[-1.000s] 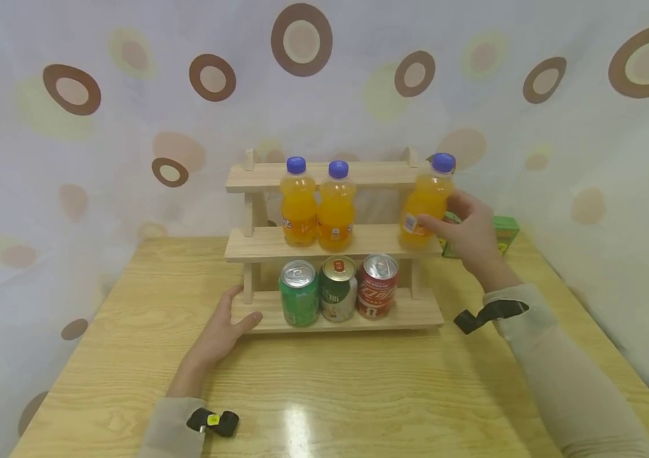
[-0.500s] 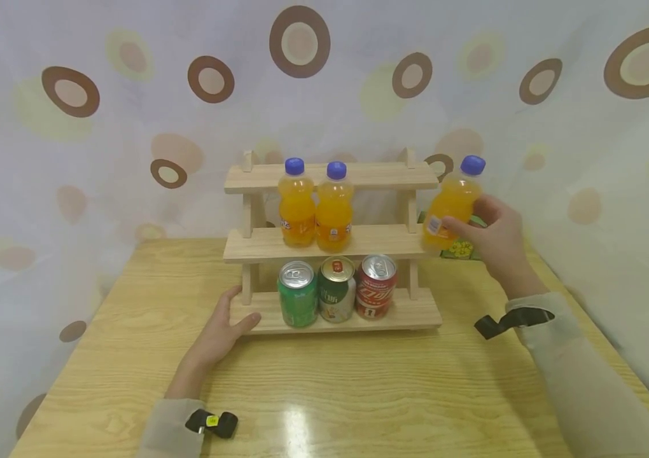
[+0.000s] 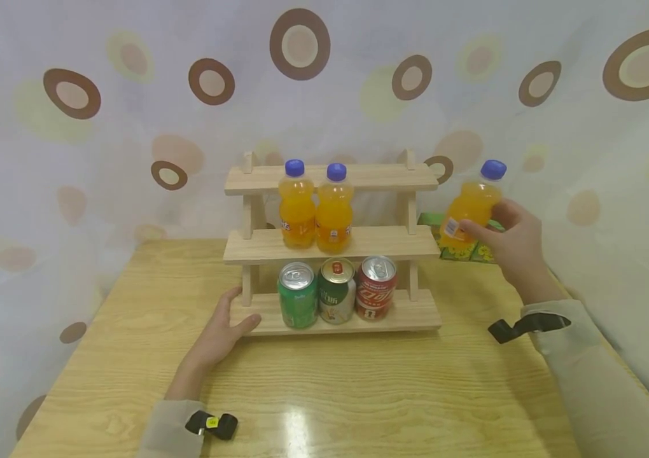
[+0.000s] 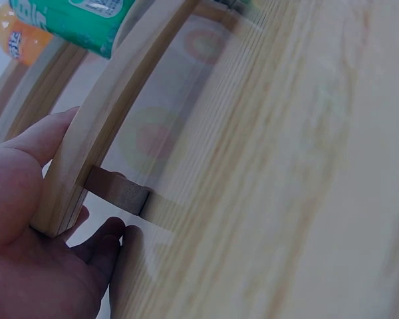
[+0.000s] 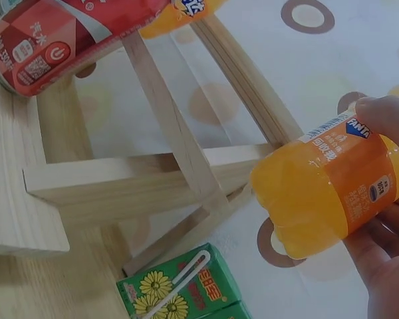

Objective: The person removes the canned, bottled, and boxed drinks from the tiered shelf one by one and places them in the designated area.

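Observation:
My right hand (image 3: 516, 245) holds an orange soda bottle (image 3: 469, 207) with a blue cap, tilted, off the right end of the wooden tiered shelf (image 3: 378, 242). The right wrist view shows the bottle (image 5: 319, 193) with a Fanta label, thumb on one side and fingers on the other. At the lower left, my left hand (image 3: 221, 327) grips the end of the bottom tier, thumb on top and fingers under the board (image 4: 80, 159). Two similar orange bottles, a left one (image 3: 297, 207) and a right one (image 3: 334, 210), stand side by side on the middle tier.
On the bottom tier stand a green can (image 3: 298, 299), a dark green and white can (image 3: 336, 296) and a red can (image 3: 376, 289). Green drink cartons (image 3: 462, 253) with a straw are on the table (image 3: 324, 381), behind the held bottle. A patterned curtain (image 3: 359, 38) closes off the back.
My right hand has carried the orange bottle rightward, from the right end of the middle tier to beyond the shelf. The left hand stays on the bottom tier.

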Motion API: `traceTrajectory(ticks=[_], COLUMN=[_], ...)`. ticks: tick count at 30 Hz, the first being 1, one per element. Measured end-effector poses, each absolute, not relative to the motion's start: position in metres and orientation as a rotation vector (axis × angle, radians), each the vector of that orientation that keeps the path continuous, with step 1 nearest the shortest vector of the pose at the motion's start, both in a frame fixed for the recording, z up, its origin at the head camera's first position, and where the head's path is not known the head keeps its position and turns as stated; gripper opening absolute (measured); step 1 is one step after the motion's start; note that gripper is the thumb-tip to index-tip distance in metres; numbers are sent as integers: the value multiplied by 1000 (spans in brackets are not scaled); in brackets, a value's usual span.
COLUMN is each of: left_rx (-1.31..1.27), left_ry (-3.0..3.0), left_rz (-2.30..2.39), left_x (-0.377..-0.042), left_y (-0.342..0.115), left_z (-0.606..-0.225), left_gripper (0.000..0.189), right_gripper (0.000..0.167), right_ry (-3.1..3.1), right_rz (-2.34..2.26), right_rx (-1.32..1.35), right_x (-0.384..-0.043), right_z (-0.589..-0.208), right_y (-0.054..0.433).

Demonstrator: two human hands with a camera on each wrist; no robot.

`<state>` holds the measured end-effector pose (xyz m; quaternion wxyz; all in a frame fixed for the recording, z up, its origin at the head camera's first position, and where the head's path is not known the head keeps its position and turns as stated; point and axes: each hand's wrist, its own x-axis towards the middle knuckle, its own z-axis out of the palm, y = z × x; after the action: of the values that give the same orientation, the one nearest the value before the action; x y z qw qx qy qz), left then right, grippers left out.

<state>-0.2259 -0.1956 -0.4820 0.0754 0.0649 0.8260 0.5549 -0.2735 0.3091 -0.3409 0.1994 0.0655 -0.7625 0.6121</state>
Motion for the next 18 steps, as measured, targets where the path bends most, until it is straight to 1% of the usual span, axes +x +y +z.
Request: traceTrajectory(ticks=[11, 18], left_rx=[210, 216], left_ry=[2482, 2485], left_rz=[1664, 1663], left_x=[-226, -226], left_y=[-196, -196], left_z=[-480, -482], left_gripper=[83, 84], right_gripper=[55, 53], right_ry=[-2237, -2248], right_rz=[1603, 1566], right_rx=[42, 2], right_x=[-272, -276], right_z=[-357, -376], right_y=[323, 327])
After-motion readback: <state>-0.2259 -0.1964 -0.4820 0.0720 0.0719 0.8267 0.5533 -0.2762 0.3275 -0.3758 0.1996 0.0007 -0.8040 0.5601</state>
